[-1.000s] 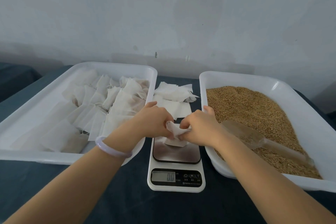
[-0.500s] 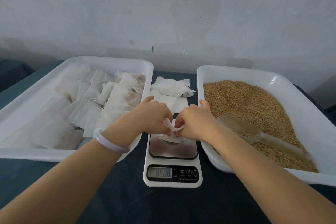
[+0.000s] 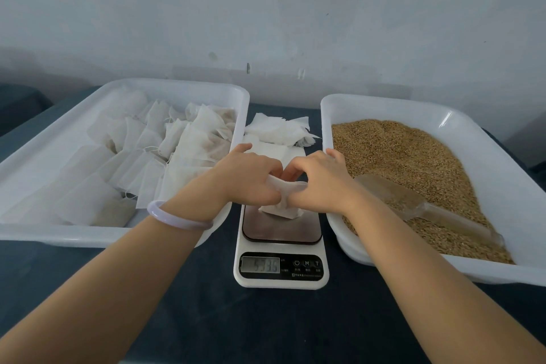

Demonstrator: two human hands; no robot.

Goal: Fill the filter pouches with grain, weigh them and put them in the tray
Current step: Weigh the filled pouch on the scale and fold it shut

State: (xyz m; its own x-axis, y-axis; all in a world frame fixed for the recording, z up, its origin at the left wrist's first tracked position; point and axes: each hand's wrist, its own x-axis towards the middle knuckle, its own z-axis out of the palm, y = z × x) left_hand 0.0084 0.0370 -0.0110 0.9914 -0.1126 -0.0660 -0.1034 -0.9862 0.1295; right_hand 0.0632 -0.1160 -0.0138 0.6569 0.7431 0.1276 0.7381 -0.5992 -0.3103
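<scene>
filter pouch (image 3: 280, 211) on scale (image 3: 280, 230) plate, mouth pinched from both sides | left hand (image 3: 248, 179) fingers curled on pouch top | right hand (image 3: 317, 180) same, fingers curled | display (image 3: 260, 264) lit, digits blurred | filled pouches (image 3: 189, 139) in left tray (image 3: 88, 236) | grain (image 3: 399, 151) and scoop (image 3: 393, 195) in right tray (image 3: 384, 106)

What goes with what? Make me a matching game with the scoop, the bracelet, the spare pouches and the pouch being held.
Things:
1. scoop
2. bracelet
3. spare pouches
4. held pouch

Places:
A. behind the scale
B. gripped by the left hand and right hand
C. on the grain
D. round the left wrist

Pairs: 1-C, 2-D, 3-A, 4-B.
</scene>
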